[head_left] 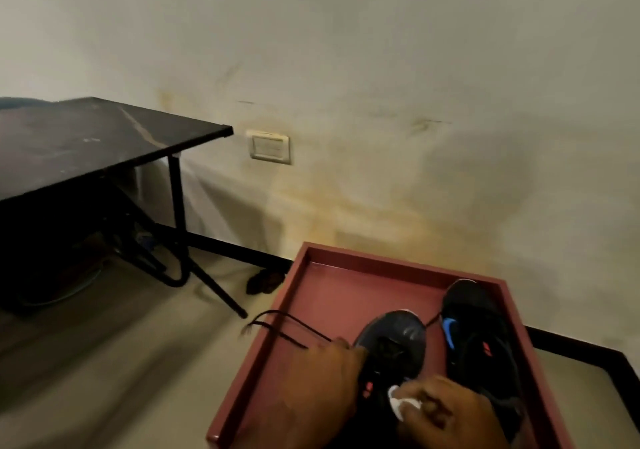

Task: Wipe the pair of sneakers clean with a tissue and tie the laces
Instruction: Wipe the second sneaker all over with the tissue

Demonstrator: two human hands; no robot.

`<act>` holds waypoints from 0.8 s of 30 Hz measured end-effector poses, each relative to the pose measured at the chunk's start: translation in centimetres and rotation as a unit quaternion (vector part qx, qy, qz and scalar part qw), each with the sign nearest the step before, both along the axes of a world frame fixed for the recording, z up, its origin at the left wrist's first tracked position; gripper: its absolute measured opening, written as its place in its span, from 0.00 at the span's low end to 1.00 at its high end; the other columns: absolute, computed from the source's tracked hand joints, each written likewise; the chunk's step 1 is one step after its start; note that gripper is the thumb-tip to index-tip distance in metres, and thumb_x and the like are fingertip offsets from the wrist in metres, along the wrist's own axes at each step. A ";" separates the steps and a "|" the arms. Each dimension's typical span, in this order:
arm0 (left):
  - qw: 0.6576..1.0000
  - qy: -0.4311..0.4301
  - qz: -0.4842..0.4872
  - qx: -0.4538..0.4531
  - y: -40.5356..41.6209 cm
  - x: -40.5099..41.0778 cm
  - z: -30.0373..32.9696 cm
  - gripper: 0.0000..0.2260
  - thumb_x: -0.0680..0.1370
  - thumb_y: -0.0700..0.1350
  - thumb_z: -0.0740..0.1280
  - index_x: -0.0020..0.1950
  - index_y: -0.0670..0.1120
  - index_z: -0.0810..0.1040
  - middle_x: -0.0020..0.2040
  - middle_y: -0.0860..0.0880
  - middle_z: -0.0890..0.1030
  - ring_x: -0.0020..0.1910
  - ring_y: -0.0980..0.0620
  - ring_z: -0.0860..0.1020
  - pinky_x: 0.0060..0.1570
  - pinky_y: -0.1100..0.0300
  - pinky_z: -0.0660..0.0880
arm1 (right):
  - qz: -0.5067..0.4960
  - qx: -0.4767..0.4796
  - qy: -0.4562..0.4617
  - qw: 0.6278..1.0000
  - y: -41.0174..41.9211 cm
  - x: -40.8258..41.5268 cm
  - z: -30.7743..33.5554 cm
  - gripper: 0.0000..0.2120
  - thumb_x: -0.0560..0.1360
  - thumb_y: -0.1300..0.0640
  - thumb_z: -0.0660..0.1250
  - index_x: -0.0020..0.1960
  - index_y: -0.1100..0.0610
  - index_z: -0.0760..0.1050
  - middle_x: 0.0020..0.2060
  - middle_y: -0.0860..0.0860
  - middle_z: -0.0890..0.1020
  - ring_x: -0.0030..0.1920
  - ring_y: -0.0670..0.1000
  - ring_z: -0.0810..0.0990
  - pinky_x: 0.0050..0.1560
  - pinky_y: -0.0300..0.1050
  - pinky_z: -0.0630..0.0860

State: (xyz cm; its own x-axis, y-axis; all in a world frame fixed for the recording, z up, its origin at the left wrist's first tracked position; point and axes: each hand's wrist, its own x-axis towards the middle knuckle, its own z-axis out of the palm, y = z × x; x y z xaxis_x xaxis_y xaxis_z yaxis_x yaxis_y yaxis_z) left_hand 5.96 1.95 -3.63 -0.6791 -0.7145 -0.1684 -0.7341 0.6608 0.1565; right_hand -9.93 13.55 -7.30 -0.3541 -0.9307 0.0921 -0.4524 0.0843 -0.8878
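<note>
Two dark sneakers sit side by side in a red tray [304,275] near a stained wall [381,68], toes pointing away from the camera. The left hand [322,389] reaches in from the lower edge, back of the hand up, fingers curled over the inner side of the left sneaker [394,341] near its lace area; whether it grips the shoe or the laces cannot be told through the blur. The black laces [280,327] trail loose across the tray's left rim and hang out over the floor. The right hand [450,414] comes in lower right, fingers bent and pinching a small white tissue [401,403] against the rear upper of the same shoe. The right sneaker [478,338] (blue logo on its inner side, a red mark further back) lies untouched just beside it, close to the tray's right wall. A dark table [86,144] stands well apart at left, with a wall socket [270,147] beyond its corner.
</note>
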 end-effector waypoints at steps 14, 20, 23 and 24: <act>0.998 -0.019 -0.062 0.018 -0.9 2.7 1.5 0.17 0.78 0.46 0.67 0.64 0.61 0.80 0.60 0.55 0.78 0.59 0.52 0.78 0.59 0.52 0.77 | -0.186 -0.153 0.121 0.963 1.5 -3.2 2.0 0.07 0.75 0.62 0.75 0.50 0.52 0.86 0.44 0.45 0.86 0.43 0.44 0.85 0.43 0.33 0.80; 0.998 -0.006 -0.066 0.012 -0.5 2.6 0.4 0.20 0.78 0.41 0.67 0.66 0.61 0.77 0.59 0.55 0.78 0.60 0.54 0.76 0.59 0.53 0.78 | -0.239 -0.026 0.300 0.923 3.9 -6.4 1.3 0.05 0.75 0.57 0.72 0.49 0.53 0.85 0.42 0.47 0.76 0.37 0.45 0.75 0.38 0.29 0.66; 0.998 -0.002 -0.059 0.005 -0.9 2.5 0.1 0.18 0.77 0.44 0.68 0.65 0.60 0.78 0.58 0.56 0.79 0.58 0.54 0.77 0.57 0.54 0.79 | -0.179 0.021 0.313 0.933 4.2 -6.5 1.2 0.04 0.73 0.51 0.78 0.43 0.49 0.83 0.41 0.45 0.75 0.37 0.44 0.74 0.37 0.31 0.66; 0.998 0.003 -0.055 -0.005 -0.9 2.4 0.2 0.17 0.77 0.44 0.68 0.64 0.60 0.79 0.57 0.56 0.80 0.57 0.55 0.78 0.56 0.55 0.79 | -0.151 0.039 0.323 0.934 4.3 -6.6 1.3 0.07 0.72 0.47 0.77 0.43 0.47 0.81 0.41 0.44 0.76 0.38 0.45 0.76 0.37 0.34 0.67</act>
State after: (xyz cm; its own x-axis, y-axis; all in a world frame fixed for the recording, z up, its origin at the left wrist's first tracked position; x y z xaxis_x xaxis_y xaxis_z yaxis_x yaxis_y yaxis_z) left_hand 8.32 1.02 -3.46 -0.7543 -0.6373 -0.1576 -0.6562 0.7386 0.1542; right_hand -16.49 17.88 -6.00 -0.4956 -0.8106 0.3120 -0.8360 0.3477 -0.4245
